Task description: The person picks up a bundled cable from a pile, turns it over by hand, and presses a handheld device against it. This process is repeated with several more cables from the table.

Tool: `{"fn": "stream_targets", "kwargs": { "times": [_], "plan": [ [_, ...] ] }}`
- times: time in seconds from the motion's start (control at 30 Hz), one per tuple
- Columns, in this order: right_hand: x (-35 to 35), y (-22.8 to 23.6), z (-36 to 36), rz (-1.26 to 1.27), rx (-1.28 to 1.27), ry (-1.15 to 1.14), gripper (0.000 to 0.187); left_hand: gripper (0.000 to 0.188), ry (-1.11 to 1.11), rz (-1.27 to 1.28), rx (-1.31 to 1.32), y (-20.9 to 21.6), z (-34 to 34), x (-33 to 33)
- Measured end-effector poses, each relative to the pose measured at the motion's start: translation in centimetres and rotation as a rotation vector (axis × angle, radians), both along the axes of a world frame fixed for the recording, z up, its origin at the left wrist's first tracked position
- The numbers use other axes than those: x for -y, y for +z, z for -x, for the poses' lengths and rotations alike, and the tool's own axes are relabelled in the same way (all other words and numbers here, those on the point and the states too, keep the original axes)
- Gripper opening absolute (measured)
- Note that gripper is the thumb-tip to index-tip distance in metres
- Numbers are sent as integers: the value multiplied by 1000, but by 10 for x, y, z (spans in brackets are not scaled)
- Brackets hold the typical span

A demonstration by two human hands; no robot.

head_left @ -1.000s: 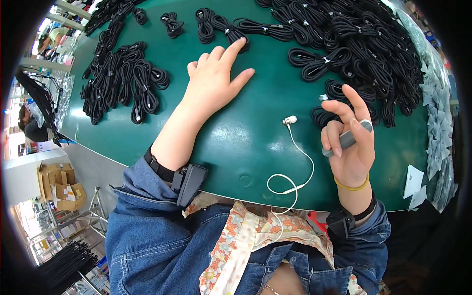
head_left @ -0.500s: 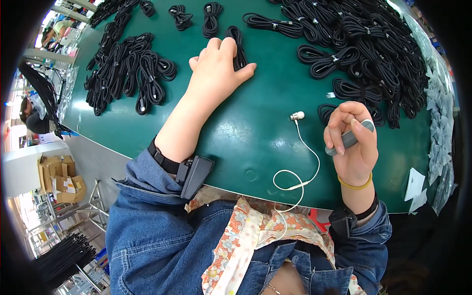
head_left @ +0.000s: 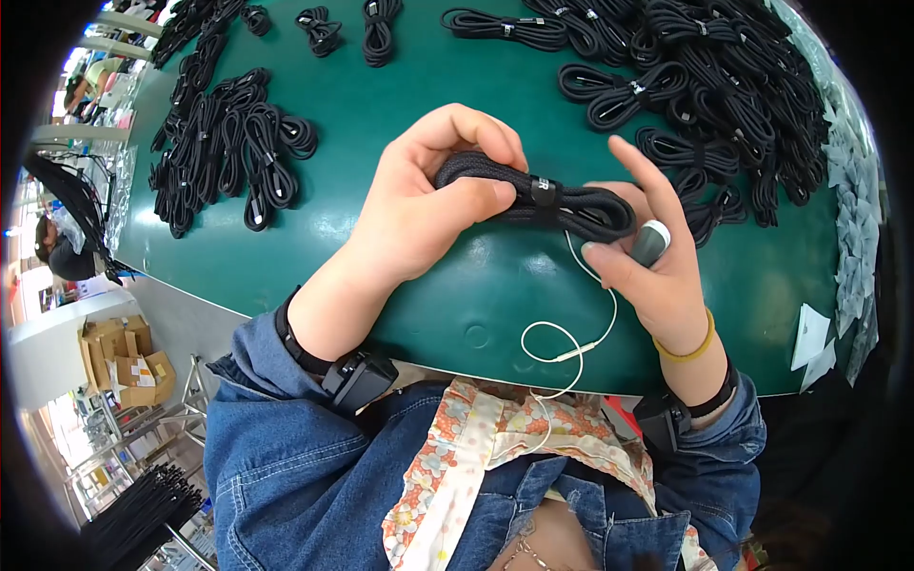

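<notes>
Crosswise — black cable bundle (head_left: pixel 576 206) between hands (head_left: pixel 409 205) (head_left: pixel 671 281).

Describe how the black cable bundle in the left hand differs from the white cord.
The cable bundle is thick, the cord thin. The bundle is black and gathered under a band; the cord is white and loosely looped. The left hand holds the bundle up, while the cord trails across the green tabletop. Both are bent into loops.
</notes>
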State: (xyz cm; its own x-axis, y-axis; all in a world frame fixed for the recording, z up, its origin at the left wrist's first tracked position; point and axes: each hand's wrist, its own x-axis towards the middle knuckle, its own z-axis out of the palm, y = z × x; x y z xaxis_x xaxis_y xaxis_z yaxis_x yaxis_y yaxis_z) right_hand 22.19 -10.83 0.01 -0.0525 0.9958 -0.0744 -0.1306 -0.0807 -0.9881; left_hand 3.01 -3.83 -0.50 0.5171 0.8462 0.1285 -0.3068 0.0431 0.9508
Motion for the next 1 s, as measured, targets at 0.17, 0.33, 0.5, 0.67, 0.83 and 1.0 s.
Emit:
{"fn": "stream_targets", "kwargs": {
  "times": [0.17,0.33,0.5,0.67,0.83,1.0],
  "plan": [
    [5,-1,-9,-15,7,57,50,38,-114,219,92,3,-3,7],
    [4,1,-4,-50,-119,-31,50,46,-119,137,101,10,-3,12],
    [6,-2,-7,-104,-117,0,47,47,-106,41,10,8,-1,11],
    [3,4,-2,16,-159,-25,45,47,-44,141,-1,10,-2,12],
    [1,2,-9,89,-89,12,45,45,-25,259,-38,13,-1,10],
    [1,1,-6,49,-169,-11,44,44,-12,295,-48,12,-2,9]
  ]
}}
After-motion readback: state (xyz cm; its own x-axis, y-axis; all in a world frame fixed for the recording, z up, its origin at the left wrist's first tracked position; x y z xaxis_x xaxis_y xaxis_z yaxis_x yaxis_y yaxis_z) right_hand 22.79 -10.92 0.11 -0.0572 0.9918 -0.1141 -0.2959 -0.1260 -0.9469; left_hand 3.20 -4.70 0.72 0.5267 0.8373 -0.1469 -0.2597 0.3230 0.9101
